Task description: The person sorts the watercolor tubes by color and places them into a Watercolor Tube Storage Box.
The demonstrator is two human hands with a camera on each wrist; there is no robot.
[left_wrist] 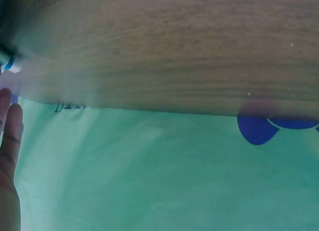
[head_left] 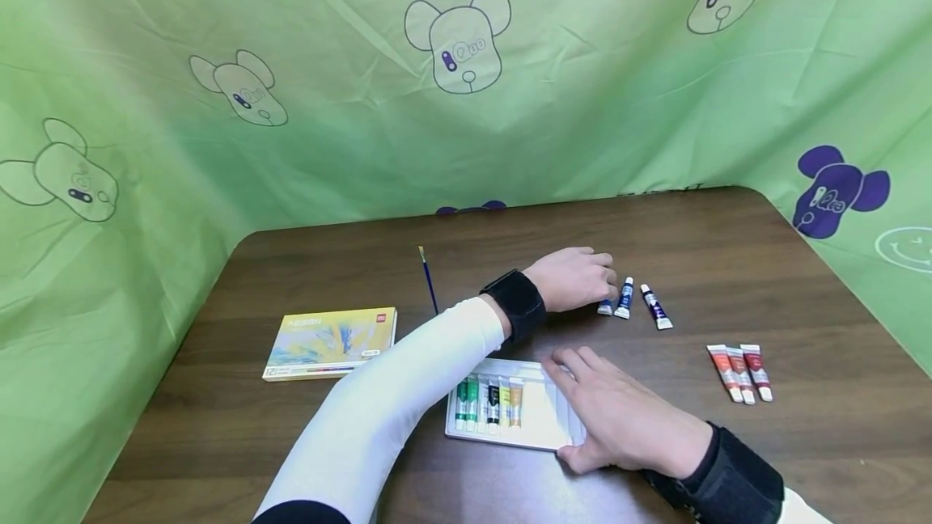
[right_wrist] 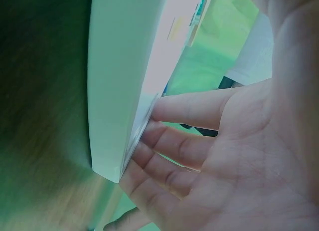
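Note:
A white plastic tray (head_left: 510, 438) holds several paint tubes (head_left: 493, 403) in green, black, yellow and ochre on its left side. My right hand (head_left: 619, 415) holds the tray's right end, thumb at the near edge and fingers at the far edge. In the right wrist view, fingers (right_wrist: 174, 141) touch its rim. My left arm crosses over the tray. At its end, the left hand (head_left: 575, 277) hovers low by the blue paint tubes (head_left: 624, 297), partly covering the leftmost one. In the left wrist view, its fingers (left_wrist: 10, 141) look nearly straight, close to a white cap (left_wrist: 14, 67).
A dark blue paint tube (head_left: 657, 307) lies right of the blue ones. Three red and orange paint tubes (head_left: 741, 373) lie in a row farther right. At left are a yellow flat box (head_left: 331, 342) and a blue paintbrush (head_left: 428, 277). A green curtain (head_left: 364, 144) hangs behind the table.

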